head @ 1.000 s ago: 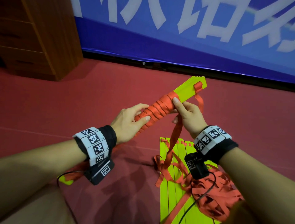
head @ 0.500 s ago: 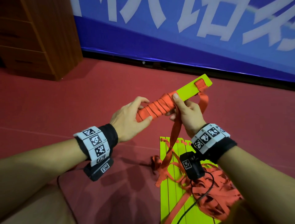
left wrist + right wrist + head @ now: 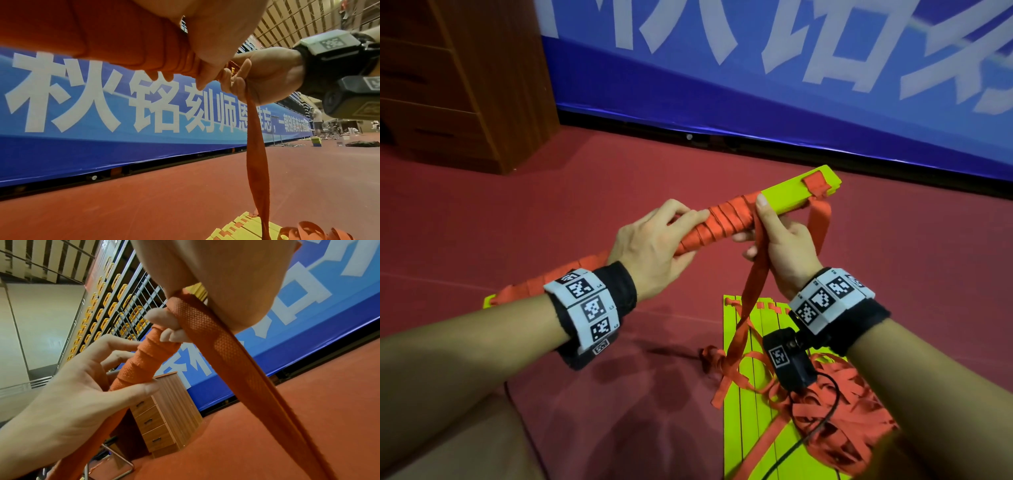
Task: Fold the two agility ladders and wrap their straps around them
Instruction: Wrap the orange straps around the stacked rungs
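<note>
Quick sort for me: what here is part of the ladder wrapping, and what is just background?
Job:
- folded ladder bundle, gripped by left hand
- orange strap, pinched by right hand
- second ladder on the floor, straps tangled

Lying about:
- wooden drawer cabinet
- blue banner

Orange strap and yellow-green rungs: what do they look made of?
The orange strap looks like woven mesh webbing, matte: the right wrist view shows a fine dotted weave, and it hangs limp and twists. The yellow-green rungs look like flat rigid plastic slats, smooth with a slight sheen and straight edges; plastic is a guess from the look.
</note>
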